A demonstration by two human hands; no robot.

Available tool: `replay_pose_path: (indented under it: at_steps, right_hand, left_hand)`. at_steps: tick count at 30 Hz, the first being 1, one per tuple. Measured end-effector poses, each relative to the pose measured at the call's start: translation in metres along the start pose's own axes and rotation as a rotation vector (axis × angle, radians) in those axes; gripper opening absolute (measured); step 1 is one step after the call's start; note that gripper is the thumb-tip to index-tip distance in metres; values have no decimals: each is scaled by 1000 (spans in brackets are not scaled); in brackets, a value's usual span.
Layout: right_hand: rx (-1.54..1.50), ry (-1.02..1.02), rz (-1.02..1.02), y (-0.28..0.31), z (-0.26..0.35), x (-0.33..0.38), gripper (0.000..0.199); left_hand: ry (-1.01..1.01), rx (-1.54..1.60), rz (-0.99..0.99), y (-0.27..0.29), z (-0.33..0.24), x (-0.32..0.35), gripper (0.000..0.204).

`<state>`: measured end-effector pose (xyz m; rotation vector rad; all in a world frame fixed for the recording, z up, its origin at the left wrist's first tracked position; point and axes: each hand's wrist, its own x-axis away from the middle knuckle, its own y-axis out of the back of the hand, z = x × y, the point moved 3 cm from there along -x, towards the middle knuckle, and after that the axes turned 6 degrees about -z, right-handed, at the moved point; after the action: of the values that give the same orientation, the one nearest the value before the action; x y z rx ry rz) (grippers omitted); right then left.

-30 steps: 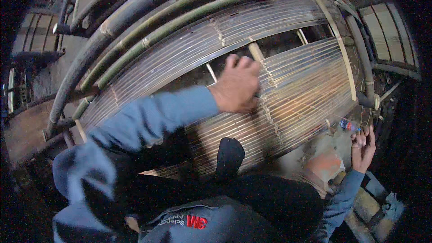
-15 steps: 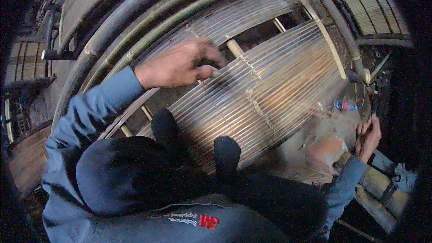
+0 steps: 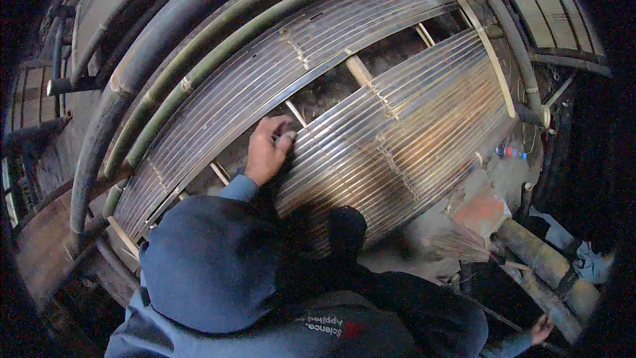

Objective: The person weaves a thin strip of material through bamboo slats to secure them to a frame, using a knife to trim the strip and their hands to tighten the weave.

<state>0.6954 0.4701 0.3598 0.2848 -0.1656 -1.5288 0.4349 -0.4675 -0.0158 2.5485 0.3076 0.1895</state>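
Note:
My left hand [image 3: 266, 151] is curled at the near left edge of a bamboo slat panel [image 3: 371, 132], thumb and forefinger bent toward each other. A small dark patch shows between them; whether it is a thing or shadow I cannot make out. Thin cross lashings [image 3: 384, 103] bind the panel's long slats. Far down at the lower right, my right hand [image 3: 542, 329] is beside a thick bamboo pole [image 3: 546, 301], its fingers too small and blurred to read. One dark-covered foot [image 3: 347, 229] rests on the panel's near part.
Beyond an open gap with crosspieces [image 3: 360, 70] lies a second slat panel [image 3: 218, 116]. Curved bamboo rails [image 3: 179, 89] run along the left. To the right are a plastic bottle [image 3: 510, 152], a reddish slab [image 3: 480, 213] and a bundle of thin twigs [image 3: 457, 246].
My left hand has come down nearer to me along the panel's edge. My right hand has moved from near the bottle to the lower right. Only one foot shows now instead of two.

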Motion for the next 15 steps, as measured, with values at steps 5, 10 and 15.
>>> replay_pose_path:
  at_steps: [5, 10, 15]
  right_hand:
    - [623, -81, -27, 71, -26, 57, 40]
    - [1546, 48, 101, 82, -44, 76, 39]
    - [1336, 687, 856, -85, -164, 161, 38]
  left_hand:
    - [-186, -17, 151, -14, -17, -9, 46]
    - [146, 258, 60, -22, 4, -6, 61]
    - [89, 171, -64, -7, -2, 4, 67]
